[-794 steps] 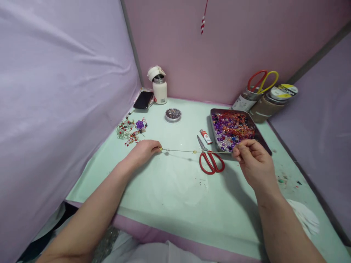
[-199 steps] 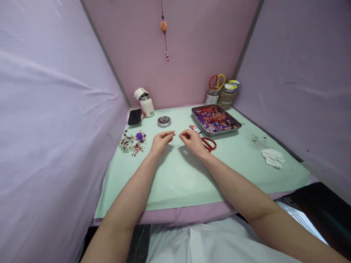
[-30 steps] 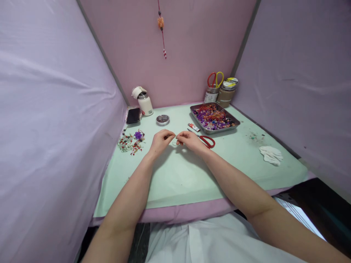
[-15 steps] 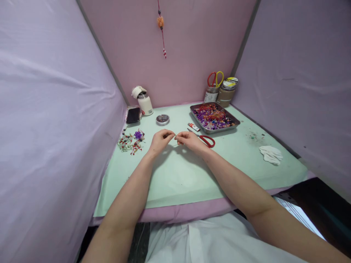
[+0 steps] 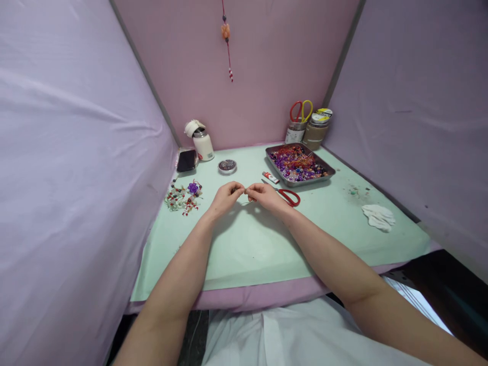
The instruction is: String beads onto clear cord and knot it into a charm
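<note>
Pinching thin cord (image 5: 245, 204), as far as visible, with left hand (image 5: 225, 197) and right hand (image 5: 265, 197); probably tying it off, calling next for even tightening.

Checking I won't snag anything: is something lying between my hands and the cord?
Nothing visible: your left hand and right hand pinch the cord, close together. The scissors lie beside the right hand, not in between.

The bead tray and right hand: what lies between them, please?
In the head view, the red-handled scissors and a small red-and-white item lie there.
</note>
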`<state>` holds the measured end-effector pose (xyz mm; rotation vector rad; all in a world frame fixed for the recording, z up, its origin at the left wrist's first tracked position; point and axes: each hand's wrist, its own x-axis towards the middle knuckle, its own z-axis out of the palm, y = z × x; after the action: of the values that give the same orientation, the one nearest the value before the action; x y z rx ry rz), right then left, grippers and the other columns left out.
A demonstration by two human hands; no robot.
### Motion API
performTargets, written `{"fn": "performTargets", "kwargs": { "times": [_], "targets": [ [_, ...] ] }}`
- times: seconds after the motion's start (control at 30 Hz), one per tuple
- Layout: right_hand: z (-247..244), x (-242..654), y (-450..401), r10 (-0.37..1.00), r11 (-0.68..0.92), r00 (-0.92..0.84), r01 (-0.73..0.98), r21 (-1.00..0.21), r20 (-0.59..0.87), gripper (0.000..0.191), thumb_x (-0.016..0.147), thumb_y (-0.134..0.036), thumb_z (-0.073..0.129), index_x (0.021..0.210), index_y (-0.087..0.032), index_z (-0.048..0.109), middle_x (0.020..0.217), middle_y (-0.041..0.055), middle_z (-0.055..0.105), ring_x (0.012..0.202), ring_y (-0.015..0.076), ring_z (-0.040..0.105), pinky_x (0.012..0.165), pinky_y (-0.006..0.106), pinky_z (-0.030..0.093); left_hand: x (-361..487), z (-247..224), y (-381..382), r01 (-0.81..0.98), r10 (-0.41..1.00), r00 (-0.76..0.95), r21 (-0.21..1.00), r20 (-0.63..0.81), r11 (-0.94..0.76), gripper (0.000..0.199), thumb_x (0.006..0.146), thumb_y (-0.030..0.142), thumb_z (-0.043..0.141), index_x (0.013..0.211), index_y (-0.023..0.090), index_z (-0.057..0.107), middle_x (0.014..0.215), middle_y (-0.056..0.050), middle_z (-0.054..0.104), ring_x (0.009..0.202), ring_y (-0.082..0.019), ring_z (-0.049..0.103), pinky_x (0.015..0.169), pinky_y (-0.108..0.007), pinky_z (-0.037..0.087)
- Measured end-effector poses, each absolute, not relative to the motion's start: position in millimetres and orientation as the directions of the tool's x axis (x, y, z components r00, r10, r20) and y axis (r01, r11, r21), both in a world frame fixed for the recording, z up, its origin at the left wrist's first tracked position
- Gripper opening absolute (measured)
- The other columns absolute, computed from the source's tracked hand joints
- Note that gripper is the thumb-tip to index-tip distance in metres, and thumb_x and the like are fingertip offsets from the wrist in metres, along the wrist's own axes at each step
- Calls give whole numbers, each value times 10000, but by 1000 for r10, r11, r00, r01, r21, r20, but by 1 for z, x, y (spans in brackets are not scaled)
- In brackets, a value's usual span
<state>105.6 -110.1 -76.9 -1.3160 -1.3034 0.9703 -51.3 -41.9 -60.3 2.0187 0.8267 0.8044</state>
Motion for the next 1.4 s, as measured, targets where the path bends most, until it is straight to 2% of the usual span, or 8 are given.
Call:
{"fn": "performTargets", "kwargs": {
  "times": [0.57,0.93,1.2,1.4],
  "targets": [
    [-74,107,-112,993,70,79,161,-985,84,244,780,-405,609,709,-172,612,652,-11,593,605,111,492,589,253,341,-51,-64,-39,204,728,554,782,404,-589,130,784,261,597,763,181,697,773,-28,677,706,-138,583,668,-266,448],
    [-75,111,-111,996,67,41,189,-980,76,303,769,-468,612,697,-174,623,646,-14,589,552,96,427,544,252,297,-52,-58,-43,182,718,591,806,368,-563,143,786,279,592,777,184,698,804,-40,681,762,-153,591,714,-277,456],
    [-76,111,-112,996,83,26,146,-986,87,296,771,-468,630,695,-182,613,681,-8,598,655,122,504,649,260,361,-53,-52,-47,153,748,613,891,254,-428,152,736,291,621,779,158,681,759,-27,658,711,-139,545,679,-276,434],
    [-79,112,-109,997,57,55,107,-993,63,291,729,-471,672,719,-188,605,695,-9,612,644,121,499,642,255,368,-53,-51,-49,130,767,604,922,217,-364,184,723,332,632,787,164,673,732,-16,637,703,-137,526,665,-273,421]
  ]
}}
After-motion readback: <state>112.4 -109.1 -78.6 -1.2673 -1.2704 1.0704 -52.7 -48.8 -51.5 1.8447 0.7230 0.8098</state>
